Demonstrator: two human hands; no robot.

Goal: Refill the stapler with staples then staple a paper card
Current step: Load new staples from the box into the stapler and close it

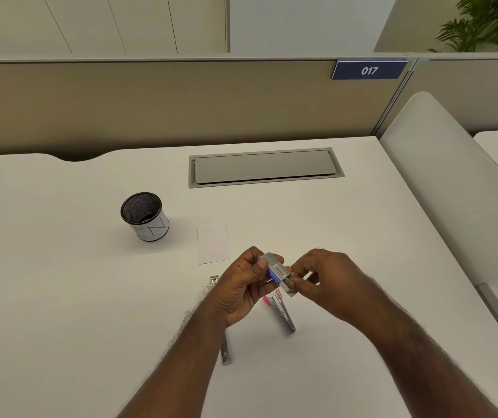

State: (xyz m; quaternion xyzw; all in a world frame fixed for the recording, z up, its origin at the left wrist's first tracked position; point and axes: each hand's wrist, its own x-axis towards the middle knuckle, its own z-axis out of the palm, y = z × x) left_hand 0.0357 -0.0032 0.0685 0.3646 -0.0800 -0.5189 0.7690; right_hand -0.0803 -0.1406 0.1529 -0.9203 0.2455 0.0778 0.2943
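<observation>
We're early: left hand (241, 285) grips staple box (275, 268), right hand (320, 282) pinches its inner tray (290, 289); stapler (284, 315) lies open unloaded, card (213, 242) unstapled.

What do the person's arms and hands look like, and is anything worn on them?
Both forearms are bare and hairy, with no sleeves in view. The left hand and right hand wear no gloves; no rings, watch or bracelets are visible.
</observation>
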